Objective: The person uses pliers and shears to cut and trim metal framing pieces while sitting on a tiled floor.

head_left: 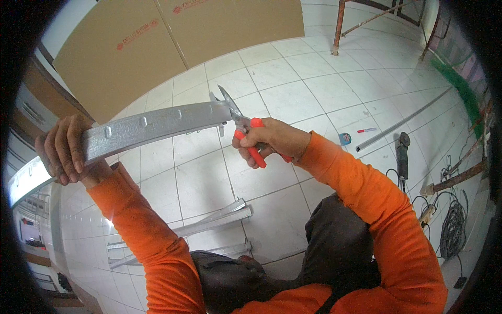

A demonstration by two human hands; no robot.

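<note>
1. Metal channel (151,125), galvanised w/ punched slots, is held up off the floor, running from the left rim of the view to its cut end near centre; it serves as landmark
2. Left hand (65,149) is wrapped shut around the channel towards its left part, fingers curled over the top edge, thumb hidden underneath
3. Right hand (274,141) is closed on the red handles of the tin snips (243,128), just right of the channel's end
4. Snips' blades are seen at the channel's right end, touching it; upper blade sticks up above the end. Whether the blades are biting into the metal can't be told
5. Both forearms are covered in orange sleeves (366,199), coming up from below the channel
6. Below the channel, on the white tiled floor (293,68), more metal channel lengths (209,222) are laid approx. parallel to each other
7. Above the channel, brown cardboard sheets (157,42) are leaned at the far wall
8. Well right of the channel: small blue tape roll (344,138), red-and-white marker (366,130), long thin metal strip (402,123), angle grinder (402,154) w/ cable, coiled black cable (452,230) further right
9. Rusty metal frame legs (339,26) are seen far above-right of the channel
</note>
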